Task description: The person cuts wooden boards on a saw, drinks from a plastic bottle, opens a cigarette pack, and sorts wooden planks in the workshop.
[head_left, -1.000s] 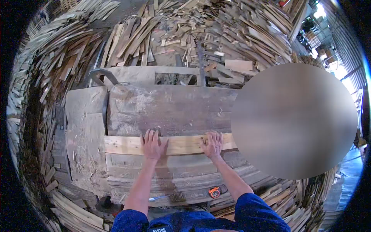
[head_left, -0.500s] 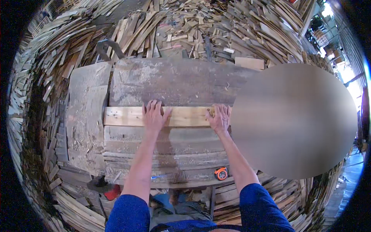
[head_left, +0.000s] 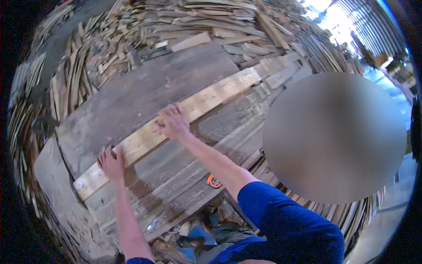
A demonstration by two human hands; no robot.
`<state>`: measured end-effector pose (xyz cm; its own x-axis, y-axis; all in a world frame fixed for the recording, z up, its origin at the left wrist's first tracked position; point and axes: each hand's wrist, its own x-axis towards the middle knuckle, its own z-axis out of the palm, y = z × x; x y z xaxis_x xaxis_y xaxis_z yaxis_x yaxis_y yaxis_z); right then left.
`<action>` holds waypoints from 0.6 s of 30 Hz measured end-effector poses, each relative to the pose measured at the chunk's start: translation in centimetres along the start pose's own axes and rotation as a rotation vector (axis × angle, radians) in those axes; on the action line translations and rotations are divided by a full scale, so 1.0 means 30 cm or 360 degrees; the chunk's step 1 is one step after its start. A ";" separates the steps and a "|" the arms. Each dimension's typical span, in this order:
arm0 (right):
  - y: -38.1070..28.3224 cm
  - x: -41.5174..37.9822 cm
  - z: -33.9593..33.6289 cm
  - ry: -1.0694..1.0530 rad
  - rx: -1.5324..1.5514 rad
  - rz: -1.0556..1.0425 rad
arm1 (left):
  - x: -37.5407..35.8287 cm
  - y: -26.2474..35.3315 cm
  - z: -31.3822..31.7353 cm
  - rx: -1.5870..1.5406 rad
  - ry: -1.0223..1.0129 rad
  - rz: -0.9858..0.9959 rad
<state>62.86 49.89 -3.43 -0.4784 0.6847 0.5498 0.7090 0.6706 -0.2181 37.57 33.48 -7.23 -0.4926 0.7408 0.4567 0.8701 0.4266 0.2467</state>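
A long pale wooden board [head_left: 215, 95] lies slantwise across a worn wooden workbench [head_left: 127, 94]. My left hand [head_left: 112, 163] rests on the board near its lower left end, with its fingers spread over the wood. Farther up the board, my right hand [head_left: 174, 121] lies across it with the fingers bent over its far edge; something small and yellowish shows beside the thumb, too blurred to name. An orange and black tape measure [head_left: 214, 181] sits on the bench beside my right forearm.
Heaps of scrap wood strips [head_left: 220, 20] surround the bench. Short wood pieces [head_left: 281, 72] lie beyond the board's far end. A blurred oval hides the right side. A small blue-white item [head_left: 151, 226] lies near the front edge.
The view has turned, so the bench and board now appear slanted and more of the board's right end shows. Both hands remain on the board.
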 end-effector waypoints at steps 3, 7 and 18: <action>0.006 -0.009 -0.004 -0.0088 -0.0005 0.0056 | 0.004 0.033 -0.032 0.0044 -0.0134 -0.0089; 0.011 -0.013 -0.004 -0.0082 0.0027 0.0054 | 0.012 0.010 -0.011 0.0040 -0.0158 -0.0057; -0.002 0.025 -0.010 -0.0178 0.0045 0.0109 | 0.044 -0.003 -0.033 -0.0012 -0.0253 -0.0057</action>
<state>62.61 50.28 -2.77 -0.4853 0.7557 0.4398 0.7279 0.6278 -0.2757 36.86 33.90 -5.79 -0.5185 0.7982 0.3067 0.8518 0.4507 0.2672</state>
